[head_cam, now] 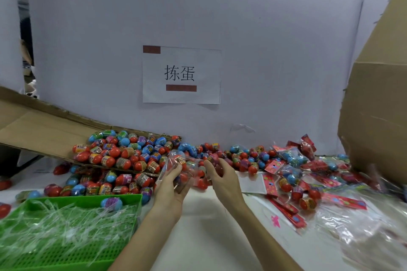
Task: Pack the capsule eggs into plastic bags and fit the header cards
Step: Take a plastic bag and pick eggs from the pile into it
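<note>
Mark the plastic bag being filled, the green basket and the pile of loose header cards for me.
plastic bag (174, 157), head view, its upper clear film.
green basket (66, 201), head view, its back rim.
header cards (288, 210), head view, top red card of the pile.

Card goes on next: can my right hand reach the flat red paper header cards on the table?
Probably yes: the flat red paper header cards lie uncovered just right of the right hand, with bare white table between.

green basket (88, 255) front-left | paper sign (181, 75) on white wall (88, 28) | cardboard box (378, 116) right
</note>
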`<state>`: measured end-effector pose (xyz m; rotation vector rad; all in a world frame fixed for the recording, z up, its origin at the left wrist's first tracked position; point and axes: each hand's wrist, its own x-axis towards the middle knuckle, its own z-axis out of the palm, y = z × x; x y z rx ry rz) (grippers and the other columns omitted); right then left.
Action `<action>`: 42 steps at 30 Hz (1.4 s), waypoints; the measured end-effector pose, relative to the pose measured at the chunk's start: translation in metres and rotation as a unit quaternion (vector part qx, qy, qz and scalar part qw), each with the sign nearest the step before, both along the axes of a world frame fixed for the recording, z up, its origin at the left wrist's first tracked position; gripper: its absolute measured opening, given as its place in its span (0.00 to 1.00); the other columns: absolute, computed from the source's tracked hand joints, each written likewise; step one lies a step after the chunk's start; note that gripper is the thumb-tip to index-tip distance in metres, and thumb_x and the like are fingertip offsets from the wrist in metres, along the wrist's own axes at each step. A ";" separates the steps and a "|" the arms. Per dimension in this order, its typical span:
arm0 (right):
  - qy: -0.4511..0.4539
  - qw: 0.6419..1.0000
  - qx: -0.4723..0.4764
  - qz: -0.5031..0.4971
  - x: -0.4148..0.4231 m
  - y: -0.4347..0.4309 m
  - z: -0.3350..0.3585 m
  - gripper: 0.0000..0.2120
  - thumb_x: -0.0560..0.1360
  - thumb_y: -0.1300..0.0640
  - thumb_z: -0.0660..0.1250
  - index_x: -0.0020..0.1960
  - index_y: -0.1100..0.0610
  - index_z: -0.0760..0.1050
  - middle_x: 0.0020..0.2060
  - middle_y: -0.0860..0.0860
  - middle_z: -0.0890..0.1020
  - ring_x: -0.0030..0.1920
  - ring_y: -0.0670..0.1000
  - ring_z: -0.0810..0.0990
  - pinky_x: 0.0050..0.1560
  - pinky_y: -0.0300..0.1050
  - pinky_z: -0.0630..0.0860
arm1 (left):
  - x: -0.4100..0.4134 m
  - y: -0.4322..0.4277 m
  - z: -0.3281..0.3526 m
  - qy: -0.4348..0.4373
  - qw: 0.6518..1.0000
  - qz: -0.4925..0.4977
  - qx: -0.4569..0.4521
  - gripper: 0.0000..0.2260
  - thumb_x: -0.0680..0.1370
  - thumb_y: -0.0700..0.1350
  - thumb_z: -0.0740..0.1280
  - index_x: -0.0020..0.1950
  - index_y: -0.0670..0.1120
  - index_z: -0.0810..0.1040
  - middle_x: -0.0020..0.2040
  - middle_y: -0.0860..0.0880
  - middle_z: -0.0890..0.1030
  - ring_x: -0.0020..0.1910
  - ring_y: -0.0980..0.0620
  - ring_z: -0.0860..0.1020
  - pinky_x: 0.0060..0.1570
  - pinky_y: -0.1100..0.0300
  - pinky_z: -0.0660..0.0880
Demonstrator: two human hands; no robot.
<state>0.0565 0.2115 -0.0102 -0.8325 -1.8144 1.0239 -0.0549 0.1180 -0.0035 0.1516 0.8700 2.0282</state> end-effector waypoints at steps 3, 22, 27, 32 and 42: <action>0.013 0.995 -0.022 0.094 0.007 -0.015 0.003 0.23 0.76 0.34 0.62 0.50 0.54 0.78 0.35 0.48 0.83 0.34 0.46 0.81 0.37 0.40 0.78 | -0.002 0.001 -0.003 -0.007 1.000 0.001 -0.001 0.16 0.78 0.39 0.73 0.66 0.38 0.80 0.60 0.38 0.84 0.60 0.41 0.83 0.52 0.52 0.81; -0.010 0.989 0.049 0.136 0.009 -0.022 0.001 0.14 0.81 0.59 0.66 0.60 0.41 0.78 0.41 0.46 0.83 0.39 0.49 0.80 0.41 0.43 0.79 | 0.006 -0.001 0.000 0.020 1.000 0.015 -0.019 0.08 0.78 0.40 0.73 0.57 0.42 0.83 0.55 0.38 0.86 0.54 0.42 0.85 0.46 0.55 0.85; 0.015 0.985 0.006 0.172 0.009 -0.024 0.005 0.18 0.82 0.62 0.63 0.64 0.42 0.73 0.45 0.50 0.84 0.43 0.53 0.80 0.41 0.43 0.79 | 0.006 0.001 -0.001 0.023 1.000 0.008 -0.016 0.12 0.78 0.41 0.73 0.60 0.40 0.83 0.51 0.40 0.87 0.51 0.44 0.85 0.48 0.55 0.85; 0.070 0.991 -0.043 0.107 0.009 -0.022 0.008 0.11 0.80 0.59 0.69 0.56 0.49 0.69 0.45 0.49 0.84 0.39 0.40 0.82 0.36 0.33 0.76 | 0.008 -0.002 0.001 0.029 1.000 -0.011 -0.001 0.13 0.80 0.41 0.71 0.64 0.41 0.81 0.59 0.37 0.85 0.57 0.40 0.85 0.52 0.51 0.84; 0.096 0.993 0.025 0.063 0.009 -0.023 0.008 0.10 0.82 0.49 0.65 0.52 0.49 0.85 0.39 0.46 0.86 0.40 0.46 0.83 0.39 0.40 0.79 | 0.019 -0.005 0.003 0.081 0.993 -0.069 0.043 0.15 0.80 0.44 0.71 0.67 0.46 0.80 0.56 0.40 0.86 0.54 0.42 0.87 0.49 0.51 0.85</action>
